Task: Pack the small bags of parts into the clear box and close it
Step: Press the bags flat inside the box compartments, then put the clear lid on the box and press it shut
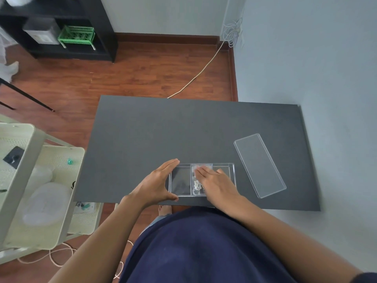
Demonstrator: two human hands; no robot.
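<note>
A clear box lies open near the front edge of the dark table. Its left compartment looks bare. In the middle compartment lies a small clear bag with silvery parts. My right hand rests flat on that bag, fingers together, pressing down; it covers the right compartment. My left hand cups the box's left end, thumb at the front corner, fingers along the far corner. The clear lid lies flat on the table to the right, apart from the box.
A pale green cart with white containers stands just left of the table. The wall runs close along the table's right edge. A black shelf with a green basket stands far back on the wood floor. A cable crosses the floor.
</note>
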